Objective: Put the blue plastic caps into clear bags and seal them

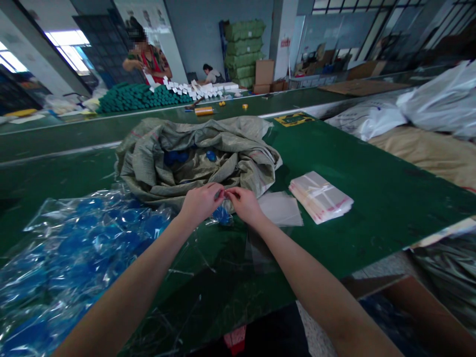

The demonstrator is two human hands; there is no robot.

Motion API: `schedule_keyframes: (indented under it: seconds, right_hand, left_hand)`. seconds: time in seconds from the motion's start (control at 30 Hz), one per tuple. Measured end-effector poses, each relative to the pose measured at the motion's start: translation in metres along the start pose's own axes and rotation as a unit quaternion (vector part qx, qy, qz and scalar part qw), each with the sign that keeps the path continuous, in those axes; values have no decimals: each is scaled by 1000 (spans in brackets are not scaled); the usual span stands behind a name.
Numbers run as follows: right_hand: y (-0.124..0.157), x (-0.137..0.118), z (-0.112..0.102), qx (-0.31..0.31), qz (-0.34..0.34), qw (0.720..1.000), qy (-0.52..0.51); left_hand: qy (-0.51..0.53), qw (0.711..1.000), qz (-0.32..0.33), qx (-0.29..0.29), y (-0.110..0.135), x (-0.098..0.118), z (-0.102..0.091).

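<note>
Left hand: here we are, the left hand (203,201) mid-frame, thumb and fingers pinched narrow at the mouth of a small see-through bag (222,217).
Right hand: the right hand (245,203) meets it tip to tip, pinched just as narrow on the same bag.
Blue piece: there it sits, inside the bag, hanging just below the fingertips at centre frame.
Sack: a big crumpled sack (145,153) rises right behind the hands, more blue pieces (211,155) inside, its folds blocking the way forward.
Heap: bagged blue pieces (92,238) crowd the lower left, hard by the left forearm.
Bags: loose flat bags (282,209) lie just right of the right hand, a tied bundle (320,196) beside them.
Table: green tabletop (375,213) stretches right of the bundle; its edge slants down toward lower centre.
Box: an open carton (427,302) stands beyond that edge, lower right.
Far side: a co-worker (150,62), upper left, behind green rolls (141,96).
</note>
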State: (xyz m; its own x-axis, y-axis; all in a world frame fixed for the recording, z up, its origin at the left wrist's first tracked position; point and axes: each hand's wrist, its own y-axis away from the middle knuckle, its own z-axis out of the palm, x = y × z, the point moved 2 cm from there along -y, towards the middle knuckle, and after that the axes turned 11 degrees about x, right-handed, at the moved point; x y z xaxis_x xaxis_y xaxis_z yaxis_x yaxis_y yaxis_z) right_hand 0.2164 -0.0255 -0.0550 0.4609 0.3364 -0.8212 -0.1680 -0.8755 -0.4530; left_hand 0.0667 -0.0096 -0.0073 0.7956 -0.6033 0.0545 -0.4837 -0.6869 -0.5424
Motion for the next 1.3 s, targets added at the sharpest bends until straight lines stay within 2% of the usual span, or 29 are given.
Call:
schedule_keyframes:
  seconds: [0.2, 0.27, 0.3, 0.37, 0.43, 0.5, 0.57, 0.63, 0.7, 0.73, 0.8, 0.87, 0.93, 1.0, 1.07, 1.13, 1.2, 1.3]
  right_hand:
    - [3, -3, 0, 31, 11, 999, 2]
    - [3, -1, 0, 44, 30, 999, -11]
    - [4, 1, 0, 52, 44, 997, -24]
    - [4, 8, 3, 66, 75, 993, -58]
    - [3, 17, 9, 72, 107, 987, -91]
    - [3, 26, 15, 68, 140, 979, -131]
    - [2, 30, 20, 58, 178, 966, -178]
    - [2, 32, 22, 49, 208, 953, -214]
    - [2, 32, 22, 42, 228, 946, -226]
    - [2, 32, 22, 39, 236, 944, -226]
    - [1, 33, 22, 32, 249, 942, -225]
    - [0, 35, 22, 26, 255, 938, -231]
    - [-1, 36, 22, 21, 257, 937, -237]
    - [-1, 36, 22, 14, 255, 938, -235]
    - [-2, 36, 22, 5, 251, 941, -228]
    - [-2, 36, 21, -3, 251, 942, -224]
    - [-2, 36, 20, -6, 258, 938, -231]
    - [-4, 35, 18, 6, 263, 932, -250]
  left_hand:
    - [136, 982, -120, 56, -1, 0, 6]
    - [195, 958, -188, 93, 0, -2, 10]
    - [228, 937, -236, 116, 1, -5, 12]
    - [316, 867, -346, 167, 3, -12, 17]
    - [419, 759, -442, 230, 5, -23, 23]
    - [498, 644, -503, 290, 6, -38, 27]
    - [536, 557, -539, 334, 7, -55, 27]
    - [559, 502, -555, 357, 9, -73, 21]
    - [584, 476, -552, 358, 13, -86, 11]
    - [598, 479, -543, 343, 15, -90, 6]
    - [620, 520, -525, 264, 21, -89, -1]
    - [609, 595, -509, 126, 28, -79, 0]
    - [544, 686, -483, 11, 34, -67, 6]
    - [460, 778, -426, -34, 36, -59, 16]
    - [413, 836, -358, -49, 36, -55, 26]
    - [396, 861, -315, -58, 35, -56, 34]
    - [383, 869, -309, -57, 36, -60, 41]
    - [397, 854, -333, -45, 39, -61, 45]
